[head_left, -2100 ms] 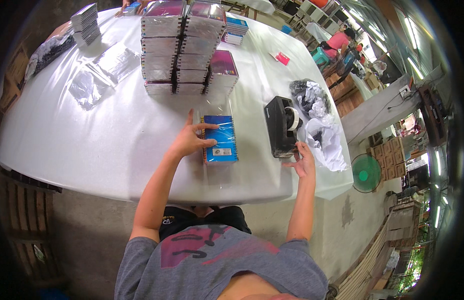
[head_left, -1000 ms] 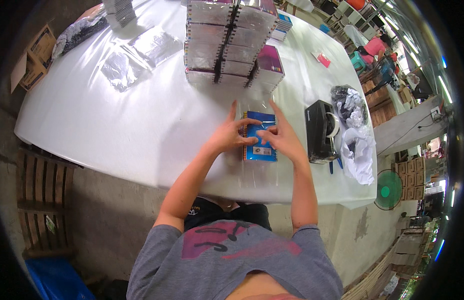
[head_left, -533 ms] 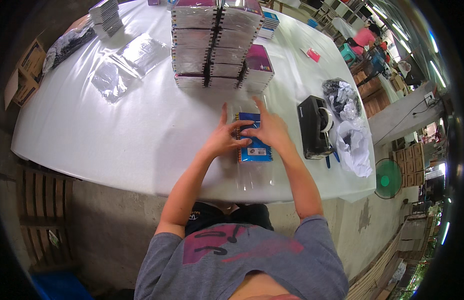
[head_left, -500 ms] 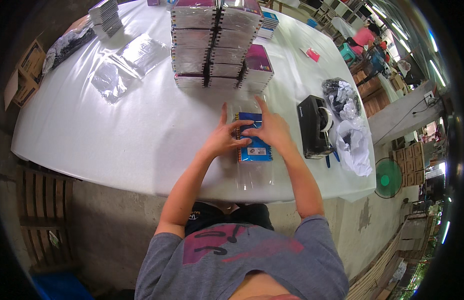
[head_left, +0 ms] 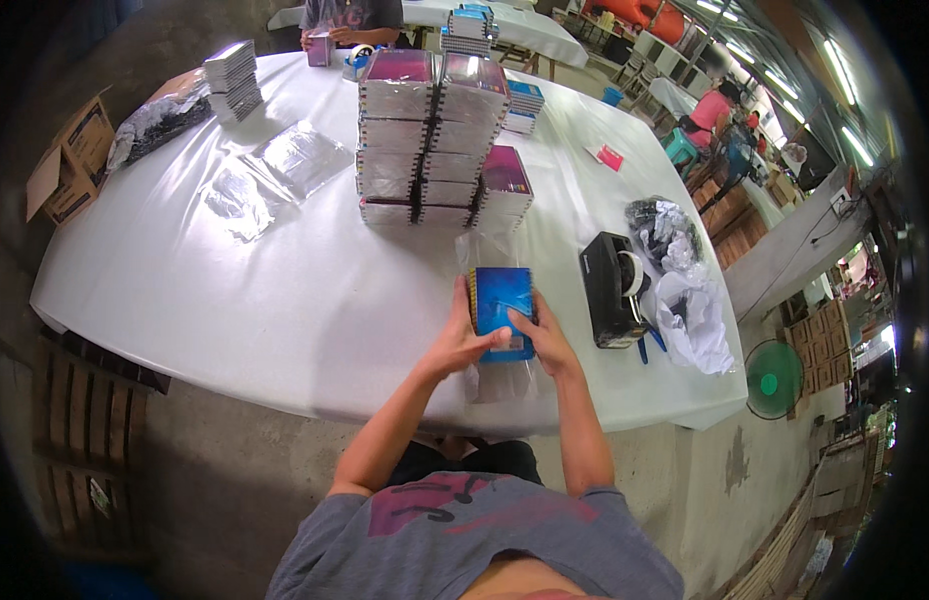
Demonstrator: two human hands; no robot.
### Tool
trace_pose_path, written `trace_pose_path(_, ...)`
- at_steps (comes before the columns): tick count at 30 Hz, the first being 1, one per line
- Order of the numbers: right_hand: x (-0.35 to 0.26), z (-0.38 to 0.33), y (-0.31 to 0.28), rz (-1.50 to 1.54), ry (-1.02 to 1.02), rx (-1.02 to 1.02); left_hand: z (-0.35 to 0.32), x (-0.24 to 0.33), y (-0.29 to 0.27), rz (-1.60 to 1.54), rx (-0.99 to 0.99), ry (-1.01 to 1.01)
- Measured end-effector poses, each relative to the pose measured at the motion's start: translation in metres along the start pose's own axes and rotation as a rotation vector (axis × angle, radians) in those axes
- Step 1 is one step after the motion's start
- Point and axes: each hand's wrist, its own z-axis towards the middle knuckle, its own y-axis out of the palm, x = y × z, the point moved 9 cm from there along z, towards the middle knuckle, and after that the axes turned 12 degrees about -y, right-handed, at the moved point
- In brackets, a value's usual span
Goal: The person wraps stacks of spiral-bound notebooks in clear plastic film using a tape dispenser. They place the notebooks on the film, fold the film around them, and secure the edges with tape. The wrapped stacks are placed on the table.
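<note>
A blue spiral-bound notebook with a small white label near its lower end is held between my two hands, at the near side of the table. My left hand grips its left, coil-bound edge, the thumb lying across the cover. My right hand closes on the right edge, its thumb also on the cover. Beneath the notebook lies a clear plastic sleeve, showing beyond its top and bottom ends. Whether the notebook is inside the sleeve I cannot tell.
Just beyond stand tall stacks of wrapped notebooks. To the right are a black tape dispenser, blue scissors and crumpled plastic. Clear plastic sheets lie left. Across the table, another person's hands hold a small purple item.
My hands have gone from fingers spread over the notebook to gripping its two sides. The view has tilted up, bringing the person across the table into sight.
</note>
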Motion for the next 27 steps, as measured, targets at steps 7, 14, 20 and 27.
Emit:
trace_pose_path(7, -0.025, -0.046, 0.010, 0.084, -0.257, -0.024, -0.044, 0.018, 0.013, -0.047, 0.092, 0.325)
trace_pose_path(14, -0.034, -0.066, 0.021, 0.104, -0.303, -0.008, -0.057, 0.033, 0.024, 0.136, 0.110, 0.432)
trace_pose_path(20, -0.037, -0.067, 0.019, 0.008, -0.386, 0.035, -0.059, 0.030, 0.022, 0.123, 0.006, 0.339)
trace_pose_path(27, -0.071, -0.062, 0.016, 0.195, -0.346, 0.067, -0.062, 0.052, 0.021, 0.148, 0.053, 0.385)
